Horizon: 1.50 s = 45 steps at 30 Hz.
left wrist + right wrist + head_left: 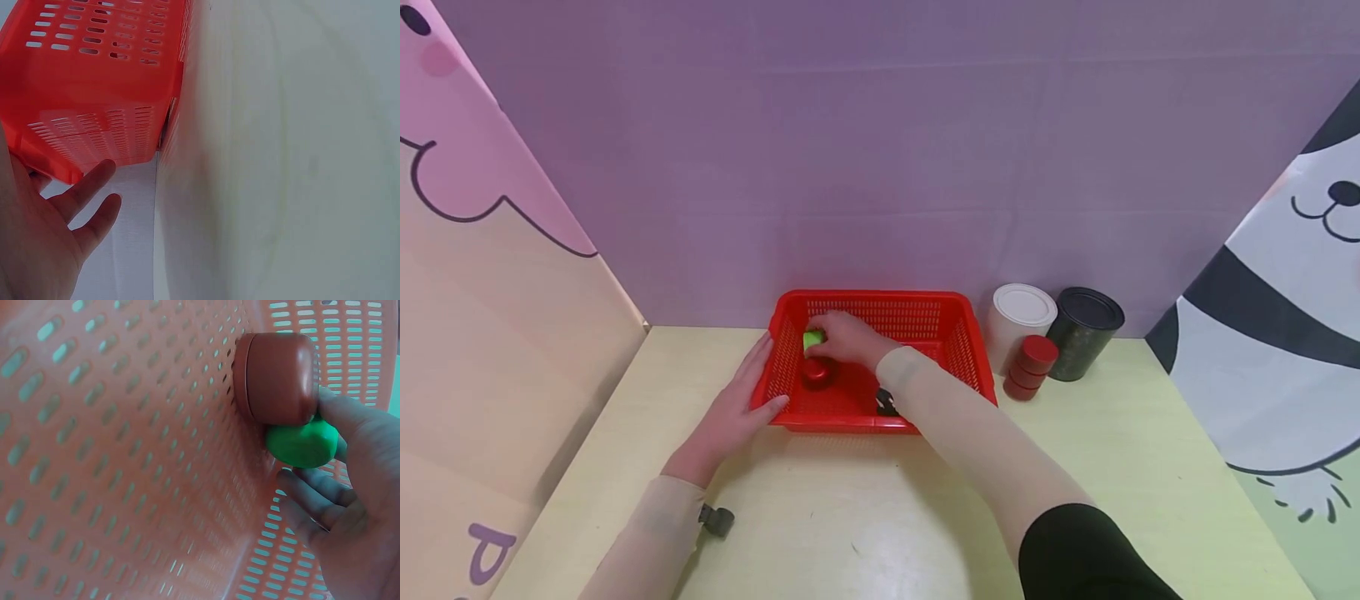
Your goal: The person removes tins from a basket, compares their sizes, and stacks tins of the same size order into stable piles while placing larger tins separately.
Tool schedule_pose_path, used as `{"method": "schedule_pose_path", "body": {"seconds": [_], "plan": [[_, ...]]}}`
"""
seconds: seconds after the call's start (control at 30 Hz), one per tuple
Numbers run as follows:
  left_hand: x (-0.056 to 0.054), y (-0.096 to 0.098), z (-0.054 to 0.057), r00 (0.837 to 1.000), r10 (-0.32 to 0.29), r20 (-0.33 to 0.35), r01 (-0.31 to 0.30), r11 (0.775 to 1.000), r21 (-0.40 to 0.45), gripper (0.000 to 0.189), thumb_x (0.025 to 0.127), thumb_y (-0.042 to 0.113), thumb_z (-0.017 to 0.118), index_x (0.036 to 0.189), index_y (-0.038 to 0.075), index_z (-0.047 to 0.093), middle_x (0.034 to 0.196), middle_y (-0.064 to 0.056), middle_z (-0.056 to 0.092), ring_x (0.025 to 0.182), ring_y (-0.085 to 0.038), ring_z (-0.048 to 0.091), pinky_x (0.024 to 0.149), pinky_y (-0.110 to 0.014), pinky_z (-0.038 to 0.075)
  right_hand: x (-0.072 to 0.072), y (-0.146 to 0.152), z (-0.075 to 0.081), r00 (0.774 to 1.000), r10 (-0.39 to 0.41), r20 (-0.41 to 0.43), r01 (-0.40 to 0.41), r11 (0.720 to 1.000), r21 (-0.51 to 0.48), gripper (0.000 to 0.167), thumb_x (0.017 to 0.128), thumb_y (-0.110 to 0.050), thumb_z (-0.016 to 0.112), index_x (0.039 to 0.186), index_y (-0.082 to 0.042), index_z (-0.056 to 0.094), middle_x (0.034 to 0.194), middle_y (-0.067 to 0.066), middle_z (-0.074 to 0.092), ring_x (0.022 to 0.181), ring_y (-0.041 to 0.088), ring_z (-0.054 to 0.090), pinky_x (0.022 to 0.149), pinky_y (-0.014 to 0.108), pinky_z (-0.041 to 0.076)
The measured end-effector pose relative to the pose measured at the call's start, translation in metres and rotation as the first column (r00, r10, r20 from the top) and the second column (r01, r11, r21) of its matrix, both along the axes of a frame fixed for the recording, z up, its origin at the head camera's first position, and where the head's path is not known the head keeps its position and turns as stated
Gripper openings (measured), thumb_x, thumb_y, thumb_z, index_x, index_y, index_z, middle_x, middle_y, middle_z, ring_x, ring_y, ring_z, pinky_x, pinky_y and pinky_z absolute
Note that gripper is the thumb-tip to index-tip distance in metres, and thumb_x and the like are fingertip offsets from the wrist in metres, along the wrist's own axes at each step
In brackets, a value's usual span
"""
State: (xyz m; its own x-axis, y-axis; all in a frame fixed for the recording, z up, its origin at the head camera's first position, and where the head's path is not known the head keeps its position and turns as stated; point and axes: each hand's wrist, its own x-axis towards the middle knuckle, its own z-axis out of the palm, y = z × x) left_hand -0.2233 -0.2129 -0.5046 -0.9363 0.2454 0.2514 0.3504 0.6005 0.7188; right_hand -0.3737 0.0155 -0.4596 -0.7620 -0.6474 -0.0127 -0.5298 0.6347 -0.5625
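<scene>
A red plastic basket (871, 422) with slotted walls stands against the back wall. My left hand (735, 415) rests along its left side with fingers straight, the thumb by the front left corner. In the left wrist view, the left hand (47, 244) touches the basket rim (44, 159). Inside the basket, my right hand (850, 340) pinches a small green round object (813, 339) at the left end. In the right wrist view, that green object (303, 445) sits between thumb and fingers, beside a smooth red round container (281, 378). The right forearm partly hides a black item (886, 402).
To the basket's right stand a white lidded canister (1022, 312), a black lidded canister (1082, 333) and a stack of red round containers (1030, 367). A purple sheet (895, 167) covers the back; printed side panels border the light wooden table (820, 517).
</scene>
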Motion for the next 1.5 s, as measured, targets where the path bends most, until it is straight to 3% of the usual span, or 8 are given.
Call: {"method": "schedule_pose_path", "body": {"seconds": [0.13, 0.47, 0.9, 1.23, 1.5], "plan": [[0.0, 0.001, -0.001, 1.0, -0.001, -0.005, 0.001, 1.0, -0.001, 0.109, 0.098, 0.032, 0.082, 0.18, 0.03, 0.01, 0.186, 0.006, 0.01, 0.165, -0.034, 0.027, 0.103, -0.061, 0.06, 0.0, 0.001, -0.002, 0.999, -0.009, 0.037, 0.009, 1.0, -0.012, 0.045, 0.097, -0.027, 0.088, 0.137, -0.018, 0.073, 0.123, -0.001, 0.074, 0.103, 0.016, 0.07, 0.101, 0.031, 0.062], [0.002, 0.002, 0.001, 1.0, 0.01, -0.004, -0.01, 1.0, -0.006, 0.107, 0.099, 0.033, 0.08, 0.18, 0.03, 0.011, 0.186, 0.007, 0.01, 0.165, -0.034, 0.027, 0.103, -0.06, 0.06, -0.001, 0.002, -0.002, 0.999, -0.014, 0.038, 0.013, 1.0, 0.023, 0.044, 0.096, -0.026, 0.09, 0.134, -0.017, 0.07, 0.121, 0.001, 0.074, 0.102, 0.017, 0.067, 0.098, 0.03, 0.061], [0.001, 0.001, 0.0, 1.0, -0.005, -0.019, 0.005, 1.0, -0.004, 0.105, 0.1, 0.033, 0.079, 0.18, 0.028, 0.011, 0.186, 0.005, 0.01, 0.165, -0.033, 0.027, 0.104, -0.06, 0.06, -0.002, 0.003, -0.001, 0.998, -0.038, 0.055, 0.04, 0.999, -0.025, 0.056, 0.093, -0.028, 0.092, 0.138, -0.015, 0.061, 0.117, -0.002, 0.07, 0.102, 0.016, 0.068, 0.093, 0.028, 0.063], [0.001, 0.003, 0.001, 1.0, -0.013, -0.019, 0.013, 1.0, 0.011, 0.107, 0.099, 0.033, 0.081, 0.18, 0.028, 0.012, 0.185, 0.005, 0.011, 0.165, -0.034, 0.027, 0.103, -0.06, 0.06, -0.006, 0.013, 0.018, 0.996, -0.013, 0.085, 0.023, 0.993, -0.117, 0.055, 0.096, -0.026, 0.089, 0.142, -0.014, 0.06, 0.127, 0.002, 0.068, 0.113, 0.02, 0.066, 0.102, 0.032, 0.061], [0.001, 0.004, 0.003, 1.0, -0.017, -0.02, 0.017, 1.0, 0.009, 0.103, 0.101, 0.035, 0.077, 0.18, 0.027, 0.012, 0.186, 0.005, 0.01, 0.167, -0.034, 0.023, 0.106, -0.063, 0.058, -0.003, 0.025, 0.042, 0.992, 0.007, 0.124, 0.025, 0.967, -0.254, 0.048, 0.099, -0.028, 0.086, 0.137, -0.009, 0.064, 0.129, 0.004, 0.07, 0.121, 0.021, 0.067, 0.105, 0.032, 0.059]]}}
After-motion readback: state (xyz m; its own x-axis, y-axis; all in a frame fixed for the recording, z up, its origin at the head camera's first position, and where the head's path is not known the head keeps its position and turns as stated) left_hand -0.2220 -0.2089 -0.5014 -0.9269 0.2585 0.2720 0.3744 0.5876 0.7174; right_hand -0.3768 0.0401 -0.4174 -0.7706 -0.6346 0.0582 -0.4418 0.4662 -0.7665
